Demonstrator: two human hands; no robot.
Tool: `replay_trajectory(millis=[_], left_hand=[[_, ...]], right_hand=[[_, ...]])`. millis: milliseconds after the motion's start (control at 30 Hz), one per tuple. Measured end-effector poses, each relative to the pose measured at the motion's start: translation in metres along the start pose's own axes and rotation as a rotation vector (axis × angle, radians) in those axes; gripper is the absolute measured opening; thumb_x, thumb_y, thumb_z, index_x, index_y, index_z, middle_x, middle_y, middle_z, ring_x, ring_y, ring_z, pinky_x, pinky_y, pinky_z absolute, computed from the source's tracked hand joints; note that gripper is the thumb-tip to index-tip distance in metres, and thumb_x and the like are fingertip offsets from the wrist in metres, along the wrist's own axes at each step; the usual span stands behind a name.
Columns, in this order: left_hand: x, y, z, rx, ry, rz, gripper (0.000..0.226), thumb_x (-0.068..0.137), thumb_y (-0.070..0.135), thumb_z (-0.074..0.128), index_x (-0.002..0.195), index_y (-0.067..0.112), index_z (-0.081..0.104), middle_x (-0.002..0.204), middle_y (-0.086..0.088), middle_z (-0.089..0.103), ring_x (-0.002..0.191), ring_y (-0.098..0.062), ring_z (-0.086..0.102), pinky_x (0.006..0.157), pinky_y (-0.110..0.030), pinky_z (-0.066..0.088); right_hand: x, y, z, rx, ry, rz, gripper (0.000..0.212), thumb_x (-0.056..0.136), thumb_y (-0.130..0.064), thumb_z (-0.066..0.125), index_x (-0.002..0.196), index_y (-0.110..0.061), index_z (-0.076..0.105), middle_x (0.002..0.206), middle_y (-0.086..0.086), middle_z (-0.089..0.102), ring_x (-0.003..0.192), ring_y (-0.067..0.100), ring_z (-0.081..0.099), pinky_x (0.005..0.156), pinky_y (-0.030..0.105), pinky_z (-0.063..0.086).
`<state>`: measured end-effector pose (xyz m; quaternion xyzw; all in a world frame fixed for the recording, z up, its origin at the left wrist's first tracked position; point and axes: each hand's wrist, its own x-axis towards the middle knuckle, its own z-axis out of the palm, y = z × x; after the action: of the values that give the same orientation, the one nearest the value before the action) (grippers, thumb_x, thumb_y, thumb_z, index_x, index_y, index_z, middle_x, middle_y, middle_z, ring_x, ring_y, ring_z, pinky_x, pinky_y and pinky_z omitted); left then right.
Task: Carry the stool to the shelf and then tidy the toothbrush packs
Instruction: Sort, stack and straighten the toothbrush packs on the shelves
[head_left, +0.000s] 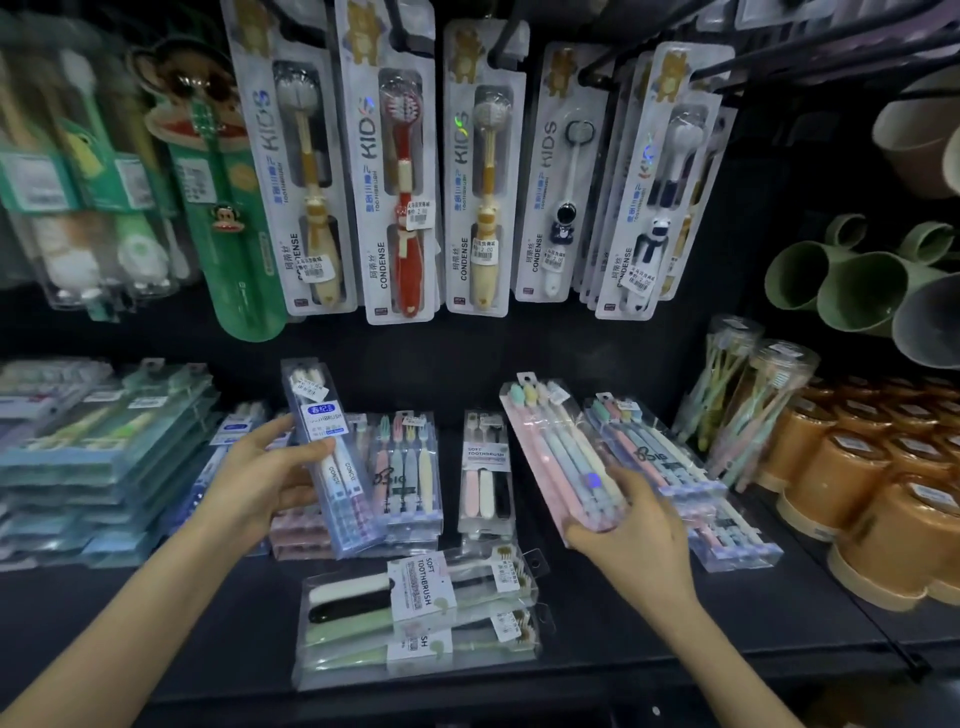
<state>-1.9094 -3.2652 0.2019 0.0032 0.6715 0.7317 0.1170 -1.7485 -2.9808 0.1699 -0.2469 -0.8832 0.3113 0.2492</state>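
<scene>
Head view: you are mid-tidying. Your left hand (262, 480) grips a clear blue-labelled toothbrush pack (326, 457) at nine o'clock, your right hand (631, 538) a pink-backed pack (545, 457) at three; others wait.

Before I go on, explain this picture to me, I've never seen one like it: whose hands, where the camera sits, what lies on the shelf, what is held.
No machine here: a person wears one wide-angle camera on the head, so you look down along two bare arms at a dark shop shelf. The left hand grips a nearly upright clear toothbrush pack. The right hand holds the lower end of a long pastel toothbrush pack. More packs lie flat on the shelf, two soft toothbrush packs crosswise at the front. Above hang kids toothbrush cards; orange cups and green mugs sit at the right.
</scene>
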Motion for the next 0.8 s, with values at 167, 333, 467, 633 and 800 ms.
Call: replay_trajectory(millis=[167,333,467,633,800], left_hand=[[-0.003,0.003,-0.013,0.023,0.028,-0.001,0.05,0.084,0.004,0.065,0.132,0.01,0.051,0.081,-0.008,0.073,0.062,-0.019,0.07,0.048,-0.027,0.054],[-0.003,0.007,-0.02,0.023,0.052,0.002,0.048,0.085,0.005,0.065,0.13,0.01,0.053,0.084,-0.01,0.073,0.061,-0.019,0.069,0.047,-0.028,0.054],[-0.004,0.007,-0.018,0.043,0.041,0.012,0.046,0.085,0.007,0.065,0.129,0.01,0.053,0.079,-0.007,0.074,0.062,-0.02,0.069,0.05,-0.029,0.056],[-0.005,0.006,-0.014,0.017,0.023,0.002,0.049,0.086,0.005,0.064,0.132,0.013,0.051,0.093,-0.014,0.071,0.07,-0.024,0.068,0.047,-0.026,0.054],[-0.002,0.003,-0.001,0.001,-0.021,-0.003,0.051,0.084,0.008,0.067,0.132,0.012,0.051,0.095,-0.013,0.072,0.079,-0.028,0.069,0.059,-0.033,0.055]], right_hand=[[-0.001,-0.006,0.007,0.011,-0.026,-0.132,0.074,0.065,-0.025,0.08,0.131,-0.019,0.047,0.11,-0.007,0.049,0.104,0.009,0.035,0.079,0.026,0.032],[-0.004,-0.01,0.015,0.018,-0.054,-0.201,0.076,0.063,-0.023,0.082,0.13,-0.018,0.047,0.107,-0.01,0.045,0.102,0.006,0.032,0.078,0.024,0.028],[-0.006,-0.007,0.016,0.003,-0.024,-0.258,0.076,0.061,-0.02,0.084,0.128,-0.016,0.049,0.102,-0.019,0.038,0.101,0.006,0.032,0.078,0.023,0.027],[-0.005,-0.005,0.015,0.002,-0.026,-0.287,0.076,0.063,-0.02,0.083,0.13,-0.019,0.048,0.111,-0.021,0.038,0.105,0.004,0.033,0.083,0.022,0.03],[0.003,0.003,0.009,-0.056,0.076,-0.273,0.074,0.061,-0.024,0.083,0.127,-0.016,0.052,0.113,-0.01,0.05,0.106,0.007,0.038,0.084,0.026,0.036]])
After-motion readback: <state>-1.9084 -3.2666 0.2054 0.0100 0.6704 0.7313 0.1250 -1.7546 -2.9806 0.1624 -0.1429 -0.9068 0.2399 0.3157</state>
